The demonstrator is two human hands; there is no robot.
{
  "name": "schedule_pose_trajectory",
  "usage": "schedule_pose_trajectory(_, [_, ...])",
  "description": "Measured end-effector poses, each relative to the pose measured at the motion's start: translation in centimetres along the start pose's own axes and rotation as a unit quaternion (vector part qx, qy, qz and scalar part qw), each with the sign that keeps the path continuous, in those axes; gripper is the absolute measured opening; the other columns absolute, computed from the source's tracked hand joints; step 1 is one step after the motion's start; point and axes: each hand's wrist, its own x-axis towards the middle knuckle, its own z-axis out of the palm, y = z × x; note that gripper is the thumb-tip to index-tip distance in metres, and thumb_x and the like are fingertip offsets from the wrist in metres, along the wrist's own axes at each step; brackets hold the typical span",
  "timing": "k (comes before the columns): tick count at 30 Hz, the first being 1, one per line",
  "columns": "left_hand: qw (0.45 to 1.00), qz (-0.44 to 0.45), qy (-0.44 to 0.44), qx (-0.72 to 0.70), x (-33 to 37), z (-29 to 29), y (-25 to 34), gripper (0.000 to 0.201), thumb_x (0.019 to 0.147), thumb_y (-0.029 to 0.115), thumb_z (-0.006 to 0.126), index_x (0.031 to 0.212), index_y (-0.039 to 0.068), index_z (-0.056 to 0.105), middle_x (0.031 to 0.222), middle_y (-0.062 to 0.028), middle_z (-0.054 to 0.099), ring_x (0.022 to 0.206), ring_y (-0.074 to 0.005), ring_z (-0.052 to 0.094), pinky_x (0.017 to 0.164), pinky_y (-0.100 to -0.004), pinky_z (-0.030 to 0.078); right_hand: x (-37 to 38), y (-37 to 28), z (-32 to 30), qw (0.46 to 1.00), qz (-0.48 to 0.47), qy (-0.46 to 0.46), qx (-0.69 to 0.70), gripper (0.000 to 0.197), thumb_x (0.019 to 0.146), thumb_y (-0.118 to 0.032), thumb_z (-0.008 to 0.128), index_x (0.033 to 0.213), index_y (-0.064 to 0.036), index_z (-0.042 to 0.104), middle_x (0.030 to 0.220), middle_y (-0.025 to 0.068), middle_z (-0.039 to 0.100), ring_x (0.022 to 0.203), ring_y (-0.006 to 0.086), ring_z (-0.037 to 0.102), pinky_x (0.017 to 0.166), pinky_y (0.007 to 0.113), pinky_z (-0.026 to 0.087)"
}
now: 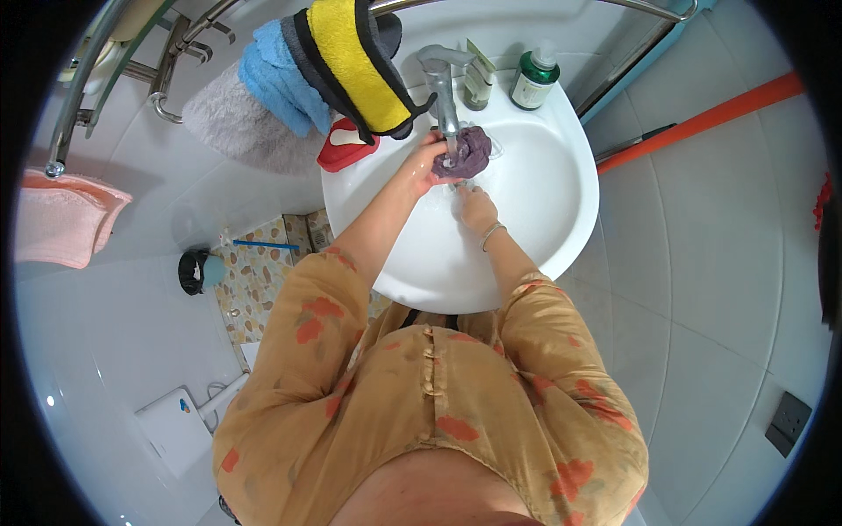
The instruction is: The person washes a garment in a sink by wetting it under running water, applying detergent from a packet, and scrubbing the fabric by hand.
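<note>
A: Nearest, what shows?
B: A person's chest in an orange floral top, both forearms reaching out over a white basin [561, 228].
A: The right hand [476, 209]?
B: Low in the bowl, a bangle at the wrist; I cannot tell how its fingers are set.
A: And the left hand [424, 165]?
B: Just beyond, fingers wrapped round a purple cloth [467, 152], held under the chrome tap [441, 83] at the far middle of the bowl.
A: Farther off?
B: A green pump bottle [532, 79] on the far right rim, a red soap dish [345, 146] at the far left, and yellow and blue towels [303, 66] hanging on a rail.
</note>
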Motion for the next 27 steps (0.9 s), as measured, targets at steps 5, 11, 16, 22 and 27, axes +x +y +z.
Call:
schedule_pose_trajectory(5, [1.000,0.009,-0.004,-0.009,0.5,-0.1,-0.3,0.047,0.074,0.022,0.062,0.116,0.016,0.042,0.106,-0.0084,0.056,0.093,-0.0261,0.059,0.074,-0.0508,0.049,1.7,-1.5,-0.3,0.996,0.017,-0.018,-0.080,0.025,0.082,-0.014,0.046,0.104,-0.0138,0.059,0.114,0.0095,0.048,0.108,0.0279,0.048,0.084,0.039,0.047])
schedule_pose_trajectory(11, [1.000,0.008,-0.022,0.010,0.5,-0.2,0.2,0.044,0.075,0.024,0.063,0.115,0.018,0.046,0.105,-0.0062,0.057,0.094,-0.0236,0.058,0.074,-0.0486,0.048,2.3,3.7,2.3,0.996,-0.057,0.054,-0.043,0.027,0.082,-0.015,0.044,0.101,-0.0090,0.061,0.108,0.0093,0.053,0.101,0.0244,0.053,0.080,0.038,0.048])
schedule_pose_trajectory(16, [1.000,0.006,-0.011,0.007,0.0,-0.8,0.0,0.040,0.078,0.027,0.059,0.116,0.019,0.046,0.108,-0.0054,0.056,0.096,-0.0228,0.057,0.077,-0.0483,0.047,0.5,2.2,-3.4,0.834,0.201,-0.070,0.510,0.032,0.088,-0.031,0.042,0.106,-0.0096,0.058,0.096,0.0095,0.060,0.078,0.0247,0.059,0.074,0.036,0.049])
schedule_pose_trajectory(22, [0.989,0.081,-0.051,0.110,-2.0,0.6,-2.4,0.053,0.084,0.033,0.055,0.132,0.017,0.037,0.122,-0.0044,0.048,0.113,-0.0172,0.045,0.095,-0.0339,0.035,-2.1,-4.4,-9.8,0.642,0.120,-0.079,0.753,0.053,0.083,-0.041,0.056,0.122,-0.0108,0.039,0.100,0.0062,0.056,0.076,0.0161,0.059,0.061,0.034,0.054])
schedule_pose_trajectory(27, [0.977,0.118,0.128,0.126,-2.4,-0.3,-2.9,0.058,0.081,0.015,0.062,0.132,0.013,0.035,0.121,-0.0097,0.048,0.108,-0.0197,0.049,0.090,-0.0310,0.041,-2.7,-4.8,-10.0,0.730,0.110,-0.055,0.673,0.062,0.073,-0.018,0.068,0.127,-0.0195,0.039,0.095,-0.0013,0.056,0.071,0.0084,0.057,0.048,0.022,0.046])
